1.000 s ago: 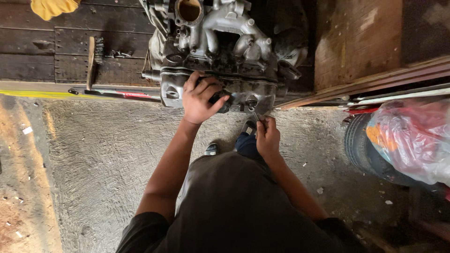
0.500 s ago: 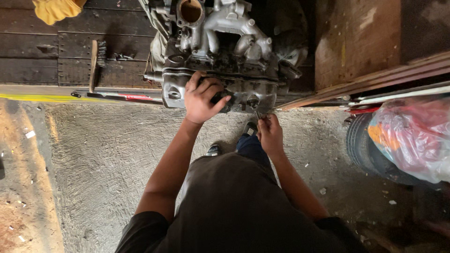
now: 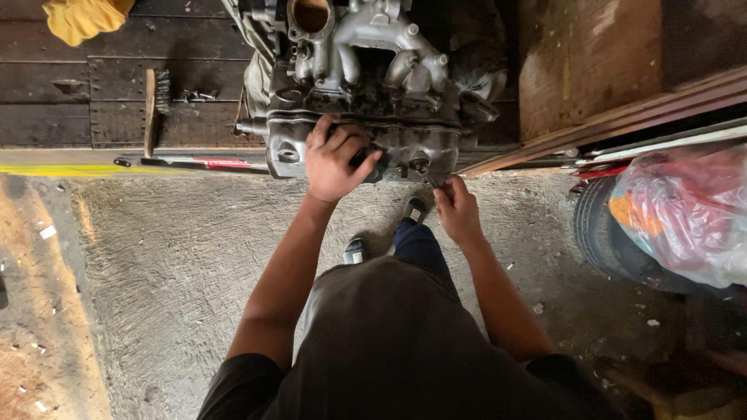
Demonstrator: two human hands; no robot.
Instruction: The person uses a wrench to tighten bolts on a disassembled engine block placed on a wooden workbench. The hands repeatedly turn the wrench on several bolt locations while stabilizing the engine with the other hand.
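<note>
A grey, grimy car engine (image 3: 366, 85) is seen standing on a dark wooden platform (image 3: 93, 85), its front face level with the platform's edge. The left hand (image 3: 334, 159) is laid over the lower front of the engine, its fingers (image 3: 342, 140) curled and pressed together around a dark part there; what exactly is gripped cannot be told. The right hand (image 3: 457, 210) is held just below the engine's lower right corner, its fingers (image 3: 447, 190) pinched on a small metal tool (image 3: 430, 180) whose tip touches a bolt there.

Open room is offered by the rough concrete floor (image 3: 171, 264) to the left. The right side is closed in by a wooden board (image 3: 583, 70), a tyre (image 3: 603, 233) and a translucent plastic bag (image 3: 685, 210) with red and orange contents. A wire brush (image 3: 153, 109) lies on the platform left of the engine, a yellow cloth (image 3: 82, 17) at the top left corner, and a yellow stripe (image 3: 70, 169) runs along the platform's edge.
</note>
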